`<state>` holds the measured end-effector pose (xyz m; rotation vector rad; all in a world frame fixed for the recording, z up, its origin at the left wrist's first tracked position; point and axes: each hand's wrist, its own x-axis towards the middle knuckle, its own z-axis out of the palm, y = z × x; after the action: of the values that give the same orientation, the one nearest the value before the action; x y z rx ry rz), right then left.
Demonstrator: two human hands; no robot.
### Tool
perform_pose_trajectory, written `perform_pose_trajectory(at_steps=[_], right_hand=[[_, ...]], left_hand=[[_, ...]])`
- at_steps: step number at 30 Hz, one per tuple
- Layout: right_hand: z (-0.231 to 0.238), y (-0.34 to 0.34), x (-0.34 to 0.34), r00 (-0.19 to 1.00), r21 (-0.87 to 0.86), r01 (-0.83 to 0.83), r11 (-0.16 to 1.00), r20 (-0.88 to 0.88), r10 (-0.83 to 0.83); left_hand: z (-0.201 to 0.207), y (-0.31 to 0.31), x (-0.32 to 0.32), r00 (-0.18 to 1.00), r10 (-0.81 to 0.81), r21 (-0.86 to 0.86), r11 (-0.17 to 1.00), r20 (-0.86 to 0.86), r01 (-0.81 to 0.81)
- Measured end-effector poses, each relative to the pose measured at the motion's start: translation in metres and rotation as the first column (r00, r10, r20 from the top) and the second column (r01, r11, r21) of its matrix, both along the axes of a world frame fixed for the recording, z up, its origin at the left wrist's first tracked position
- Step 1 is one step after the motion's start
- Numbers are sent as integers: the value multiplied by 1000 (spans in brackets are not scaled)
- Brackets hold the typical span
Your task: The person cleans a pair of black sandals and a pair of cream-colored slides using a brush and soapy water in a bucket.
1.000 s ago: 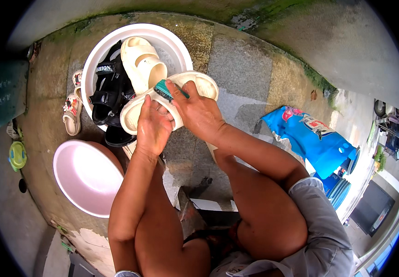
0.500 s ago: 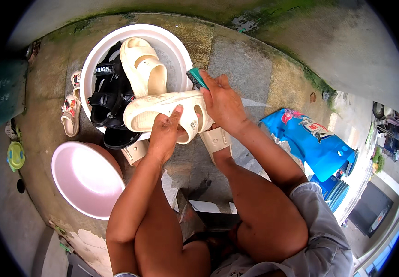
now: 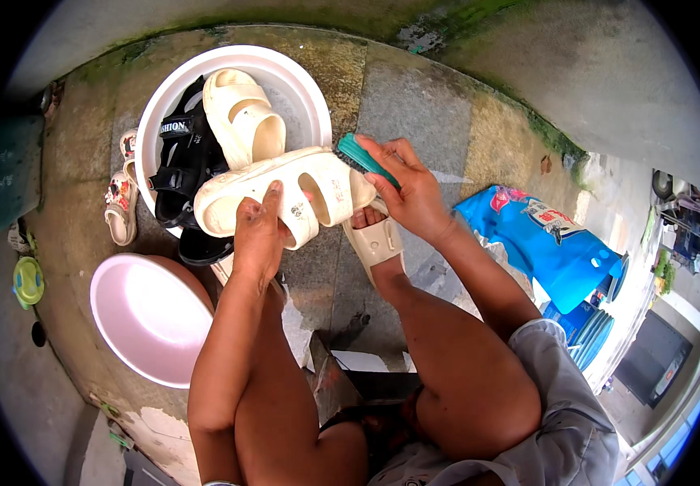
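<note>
My left hand point(image 3: 258, 239) grips a cream two-strap sandal point(image 3: 329, 182) by its side, thumb on the upper edge. The sandal is held over the near rim of a white basin point(image 3: 315, 97), its toe end pointing right. In my right hand point(image 3: 414, 193) is a green-backed scrubbing brush point(image 3: 363, 158), its dark bristles at the sandal's right end; whether they touch it I cannot tell. A second cream sandal point(image 3: 244, 121) leans inside the basin beside black strapped sandals point(image 3: 181, 154), partly hidden by the held one.
A pink basin point(image 3: 147, 320) sits tilted at the left, near my left forearm. Small decorated clogs point(image 3: 121, 206) lie left of the white basin. To the right are a blue bag point(image 3: 548, 243) and blue stacked items point(image 3: 591, 340). A mossy wall point(image 3: 576, 73) rises beyond the paving.
The held sandal has shifted slightly left and turned, showing more of its straps. My right hand has moved a little right and down, and the brush is now turned with its green back showing more.
</note>
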<state>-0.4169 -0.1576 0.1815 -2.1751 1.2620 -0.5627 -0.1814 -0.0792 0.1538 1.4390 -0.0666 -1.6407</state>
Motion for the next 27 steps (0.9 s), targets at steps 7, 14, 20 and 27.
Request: perform_pose_trajectory(at_steps=[7, 14, 20, 27], right_hand=[[11, -25, 49, 981, 208, -162, 965, -68, 180], [-26, -45, -9, 987, 299, -163, 940, 53, 154], [-14, -39, 51, 980, 326, -197, 925, 43, 193], [-25, -53, 6, 968, 402, -243, 883, 47, 245]], left_hand=[[3, -5, -30, 998, -55, -144, 988, -22, 51], [7, -10, -25, 994, -98, -95, 991, -47, 93], [6, -15, -33, 955, -264, -7, 964, 136, 267], [13, -21, -37, 957, -163, 46, 987, 239, 156]])
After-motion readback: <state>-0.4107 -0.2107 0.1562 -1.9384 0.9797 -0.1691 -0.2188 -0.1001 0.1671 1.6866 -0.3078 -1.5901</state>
